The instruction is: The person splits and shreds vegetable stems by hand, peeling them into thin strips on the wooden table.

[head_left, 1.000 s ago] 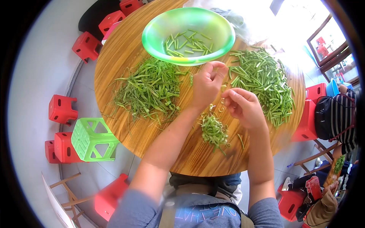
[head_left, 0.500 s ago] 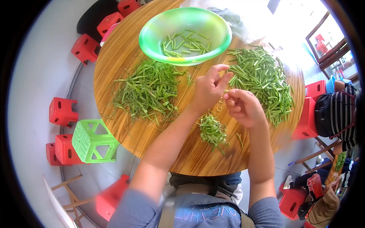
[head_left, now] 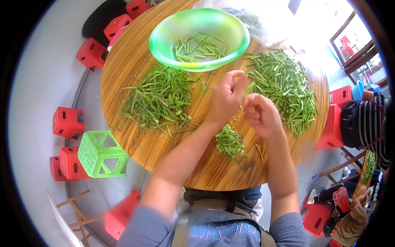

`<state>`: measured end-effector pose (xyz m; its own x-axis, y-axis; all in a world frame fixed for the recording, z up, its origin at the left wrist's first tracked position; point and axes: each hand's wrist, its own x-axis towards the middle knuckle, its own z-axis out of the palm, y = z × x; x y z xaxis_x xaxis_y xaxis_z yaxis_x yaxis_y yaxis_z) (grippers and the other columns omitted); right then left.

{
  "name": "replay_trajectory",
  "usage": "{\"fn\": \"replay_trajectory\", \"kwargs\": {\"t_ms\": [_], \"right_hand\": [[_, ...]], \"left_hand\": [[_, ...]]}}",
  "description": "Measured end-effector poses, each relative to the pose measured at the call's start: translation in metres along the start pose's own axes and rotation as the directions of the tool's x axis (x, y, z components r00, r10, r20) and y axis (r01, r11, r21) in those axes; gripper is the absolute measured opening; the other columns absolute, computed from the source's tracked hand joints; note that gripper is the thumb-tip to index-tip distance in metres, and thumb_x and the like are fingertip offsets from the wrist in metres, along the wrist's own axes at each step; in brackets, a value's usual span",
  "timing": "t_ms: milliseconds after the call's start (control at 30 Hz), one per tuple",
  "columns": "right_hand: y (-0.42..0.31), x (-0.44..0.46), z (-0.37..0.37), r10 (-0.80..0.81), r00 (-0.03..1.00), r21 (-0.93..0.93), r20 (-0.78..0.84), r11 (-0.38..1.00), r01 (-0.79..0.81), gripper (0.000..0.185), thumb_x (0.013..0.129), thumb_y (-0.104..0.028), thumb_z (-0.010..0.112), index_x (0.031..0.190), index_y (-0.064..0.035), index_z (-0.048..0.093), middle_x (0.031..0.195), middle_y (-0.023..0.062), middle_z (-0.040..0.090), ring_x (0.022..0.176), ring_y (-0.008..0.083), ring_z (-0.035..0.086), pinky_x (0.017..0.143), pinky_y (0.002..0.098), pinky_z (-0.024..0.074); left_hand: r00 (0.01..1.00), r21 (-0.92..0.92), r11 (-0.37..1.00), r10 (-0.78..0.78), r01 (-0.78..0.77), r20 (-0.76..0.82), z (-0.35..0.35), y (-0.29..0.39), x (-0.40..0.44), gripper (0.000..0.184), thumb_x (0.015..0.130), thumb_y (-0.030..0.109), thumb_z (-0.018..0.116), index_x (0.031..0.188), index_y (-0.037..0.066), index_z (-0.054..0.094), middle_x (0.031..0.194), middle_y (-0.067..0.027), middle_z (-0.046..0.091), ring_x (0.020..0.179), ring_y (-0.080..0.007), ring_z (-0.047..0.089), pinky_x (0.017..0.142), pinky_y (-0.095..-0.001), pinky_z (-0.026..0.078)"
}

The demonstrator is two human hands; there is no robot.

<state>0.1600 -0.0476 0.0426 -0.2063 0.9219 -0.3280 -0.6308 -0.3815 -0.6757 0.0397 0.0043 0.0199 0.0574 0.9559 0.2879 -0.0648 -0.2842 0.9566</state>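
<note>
My left hand (head_left: pixel 227 96) is above the middle of the table, thumb and forefinger bent together and slightly blurred. What it grips, if anything, is hidden. Close beside it, my right hand (head_left: pixel 263 114) is closed in a pinch at the fingertips on a small piece of green stem, almost wholly covered by the fingers. Beneath the hands lie a few thin pale curls (head_left: pixel 236 117) and a small heap of fine green shreds (head_left: pixel 229 141). A large pile of cut green stems (head_left: pixel 284 88) spreads just right of my right hand.
A green-and-yellow basin (head_left: pixel 158 51) holding several cut stems stands at the far side of the round wooden table (head_left: pixel 214 175). Leafy green trimmings (head_left: pixel 158 99) are heaped at left. Clear plastic (head_left: pixel 263 24) lies behind. Red stools and a green stool (head_left: pixel 103 154) surround the table.
The hands have drawn slightly closer together, and the left thumb has swung upright. The pale stem end seen between them earlier is now mostly covered. The piles look the same.
</note>
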Motion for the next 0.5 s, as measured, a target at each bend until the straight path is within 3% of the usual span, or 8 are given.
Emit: {"fn": "replay_trajectory", "kwargs": {"t_ms": [100, 167, 300, 400, 500], "right_hand": [[-0.001, -0.002, 0.003, -0.108, 0.993, -0.051, -0.044, 0.993, 0.105, 0.015, 0.082, -0.01, 0.051, 0.075, 0.0007, 0.058, 0.059, 0.0008, 0.049, 0.044, 0.0048, 0.035, 0.04, 0.0176, 0.0281], [0.002, -0.003, 0.01, -0.294, 0.945, -0.332, -0.145, 0.914, 0.233, 0.015, 0.082, -0.01, 0.053, 0.075, 0.0012, 0.06, 0.061, 0.0005, 0.052, 0.045, 0.005, 0.038, 0.041, 0.0175, 0.0287], [0.009, -0.005, 0.012, -0.584, 0.806, -0.794, -0.101, 0.535, 0.289, 0.011, 0.08, -0.007, 0.056, 0.078, 0.0007, 0.063, 0.064, 0.0028, 0.056, 0.049, 0.0072, 0.046, 0.044, 0.0196, 0.0336], [0.012, -0.001, 0.011, -0.727, 0.648, -0.92, 0.228, 0.058, 0.389, 0.007, 0.077, -0.005, 0.058, 0.079, 0.0004, 0.062, 0.065, 0.0063, 0.057, 0.05, 0.0096, 0.048, 0.047, 0.023, 0.0379], [0.014, -0.002, 0.015, -0.724, 0.635, -0.912, 0.268, 0.021, 0.409, 0.007, 0.073, -0.004, 0.061, 0.079, 0.0001, 0.062, 0.064, 0.0082, 0.056, 0.049, 0.0136, 0.049, 0.047, 0.0261, 0.0404]], "left_hand": [[0.99, 0.101, 0.989, 0.12, -0.112, -0.075, 0.004, -0.004, -0.002, 0.02, 0.088, 0.018, 0.058, 0.098, 0.001, 0.056, 0.066, -0.0001, 0.055, 0.057, -0.0048, 0.048, 0.052, -0.0204, 0.04], [0.947, 0.26, 0.934, 0.287, -0.243, -0.147, 0.004, -0.009, 0.0, 0.018, 0.089, 0.017, 0.056, 0.096, 0.001, 0.056, 0.069, -0.0014, 0.057, 0.061, -0.0062, 0.051, 0.055, -0.0211, 0.042], [0.984, 0.1, 0.988, 0.13, -0.119, -0.119, 0.003, 0.001, -0.001, 0.02, 0.09, 0.021, 0.054, 0.094, 0.001, 0.056, 0.068, -0.0024, 0.059, 0.061, -0.0066, 0.053, 0.056, -0.0215, 0.043], [0.995, 0.025, 0.998, 0.058, -0.057, -0.078, 0.004, 0.008, -0.003, 0.024, 0.09, 0.024, 0.053, 0.092, 0.0, 0.056, 0.065, -0.0039, 0.06, 0.058, -0.0074, 0.054, 0.053, -0.0223, 0.043], [0.999, -0.039, 0.999, -0.011, 0.01, -0.033, 0.005, 0.006, -0.004, 0.028, 0.089, 0.028, 0.055, 0.088, 0.0, 0.057, 0.058, -0.0054, 0.059, 0.05, -0.0091, 0.054, 0.047, -0.0239, 0.041]]}}
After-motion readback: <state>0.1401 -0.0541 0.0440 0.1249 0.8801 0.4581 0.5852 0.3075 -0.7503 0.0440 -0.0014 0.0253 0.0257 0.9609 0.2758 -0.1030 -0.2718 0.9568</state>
